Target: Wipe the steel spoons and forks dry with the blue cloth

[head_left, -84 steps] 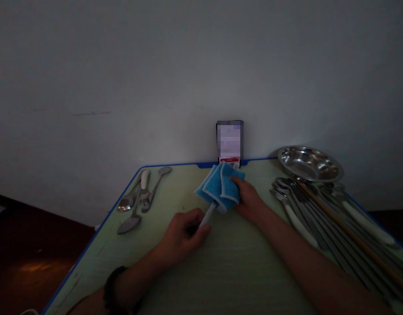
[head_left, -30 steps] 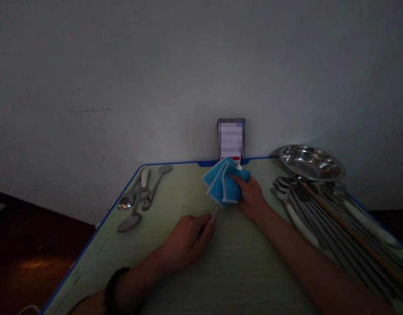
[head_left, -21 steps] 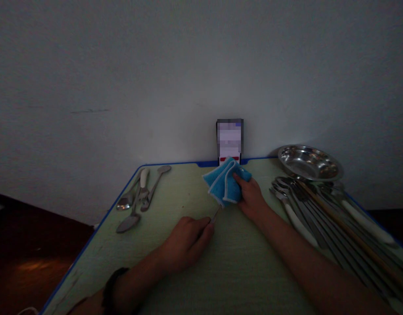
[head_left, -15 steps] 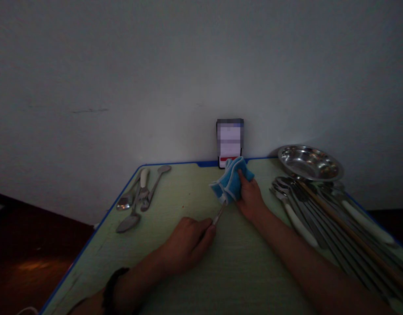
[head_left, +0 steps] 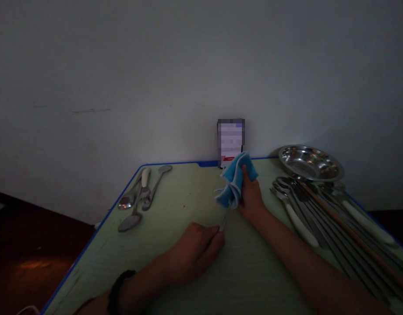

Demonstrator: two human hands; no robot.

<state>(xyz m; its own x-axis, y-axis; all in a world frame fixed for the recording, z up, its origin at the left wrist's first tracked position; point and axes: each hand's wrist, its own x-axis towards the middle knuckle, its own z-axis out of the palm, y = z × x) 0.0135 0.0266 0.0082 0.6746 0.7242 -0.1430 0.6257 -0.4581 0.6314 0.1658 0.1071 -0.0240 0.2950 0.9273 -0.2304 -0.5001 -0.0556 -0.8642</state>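
My left hand (head_left: pixel 199 246) is closed on the handle end of a slim utensil (head_left: pixel 225 219), its palm resting on the pale green table (head_left: pixel 188 192). The utensil's far end is hidden inside a folded blue cloth with a white edge (head_left: pixel 235 180). My right hand (head_left: pixel 250 197) is wrapped round that cloth, squeezing it about the utensil. Both hands sit near the middle of the table, towards its far edge.
Three spoons (head_left: pixel 139 196) lie at the table's far left. A row of several utensils (head_left: pixel 323 210) covers the right side, with a steel bowl (head_left: pixel 309 162) behind them. A small card (head_left: pixel 231 141) leans on the wall. The blue-trimmed left table edge drops to a dark floor.
The cloth has turned upright and shifted right and towards the wall with my right hand. My left hand slid right, and more of the utensil's thin shaft now shows.
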